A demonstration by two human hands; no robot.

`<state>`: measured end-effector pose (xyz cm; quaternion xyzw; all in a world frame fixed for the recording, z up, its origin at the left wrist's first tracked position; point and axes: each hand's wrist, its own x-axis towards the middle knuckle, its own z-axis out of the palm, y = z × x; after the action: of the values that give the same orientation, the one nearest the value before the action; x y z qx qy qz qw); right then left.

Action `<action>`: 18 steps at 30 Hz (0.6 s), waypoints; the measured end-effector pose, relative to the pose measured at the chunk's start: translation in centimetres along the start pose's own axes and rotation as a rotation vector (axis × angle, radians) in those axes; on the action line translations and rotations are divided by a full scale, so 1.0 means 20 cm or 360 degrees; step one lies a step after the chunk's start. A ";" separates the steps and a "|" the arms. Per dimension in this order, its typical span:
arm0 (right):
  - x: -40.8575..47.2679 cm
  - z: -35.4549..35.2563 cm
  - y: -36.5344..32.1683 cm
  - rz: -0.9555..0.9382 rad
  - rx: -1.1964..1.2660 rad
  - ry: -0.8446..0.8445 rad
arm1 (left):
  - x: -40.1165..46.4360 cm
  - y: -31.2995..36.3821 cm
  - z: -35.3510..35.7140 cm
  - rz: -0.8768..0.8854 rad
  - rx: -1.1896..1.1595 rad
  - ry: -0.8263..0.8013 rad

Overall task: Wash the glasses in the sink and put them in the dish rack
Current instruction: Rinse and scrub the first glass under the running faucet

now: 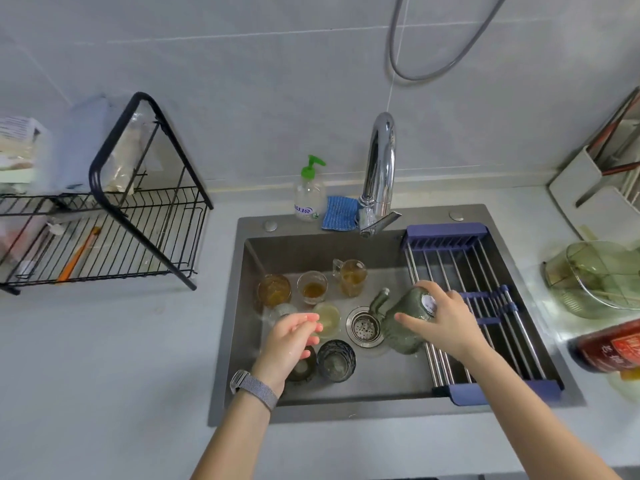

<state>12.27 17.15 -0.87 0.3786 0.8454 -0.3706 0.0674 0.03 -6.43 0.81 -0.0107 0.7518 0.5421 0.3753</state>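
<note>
My right hand [440, 318] grips a green textured glass mug [403, 322], tipped mouth-down over the grey sink [346, 400] beside the drain strainer [364, 328]. My left hand [294, 336] hovers over the sink's left side with relaxed fingers, wet and holding nothing. Below it stand several glasses: three with amber liquid at the back [313, 287], a pale one [329, 318], a dark ribbed one [336, 360] and another partly hidden under my wrist. A blue roll-up rack [485, 306] spans the sink's right side. The black wire dish rack [114, 237] stands on the counter at the left.
The chrome faucet [379, 174] rises behind the sink, with a soap bottle [309, 192] and a blue cloth [339, 213] beside it. A green glass bowl [602, 275] and a red bottle [613, 348] sit on the right counter. An orange tool [78, 254] lies in the black rack.
</note>
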 end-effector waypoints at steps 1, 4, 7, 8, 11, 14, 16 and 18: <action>-0.01 -0.01 -0.01 0.0002 0.0012 -0.0018 | -0.02 -0.01 -0.01 0.0002 -0.0001 0.0009; -0.06 0.00 -0.03 -0.0019 0.0289 0.0075 | -0.08 -0.03 -0.03 0.0000 -0.0038 0.0050; -0.12 0.03 -0.09 0.0159 0.0727 0.0060 | -0.15 -0.06 -0.06 0.0026 -0.0074 0.0166; -0.13 0.04 -0.11 0.0244 0.0897 -0.0011 | -0.17 -0.07 -0.06 0.0037 -0.0085 0.0222; -0.16 0.10 -0.20 0.0455 0.1499 -0.0336 | -0.24 -0.08 -0.10 0.0107 -0.0013 0.0394; -0.17 0.16 -0.29 0.0646 0.1857 -0.0580 | -0.32 -0.09 -0.16 0.0119 -0.0038 0.0478; -0.17 0.20 -0.34 0.0662 0.1926 -0.0633 | -0.37 -0.10 -0.21 0.0105 -0.0049 0.0527; -0.17 0.25 -0.40 0.0613 0.1875 -0.0692 | -0.40 -0.12 -0.28 0.0131 0.0015 0.0598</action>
<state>8.35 8.32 1.47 0.4131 0.3852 -0.8210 0.0833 3.70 -15.25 4.25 -0.0793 0.8110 0.5419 0.2058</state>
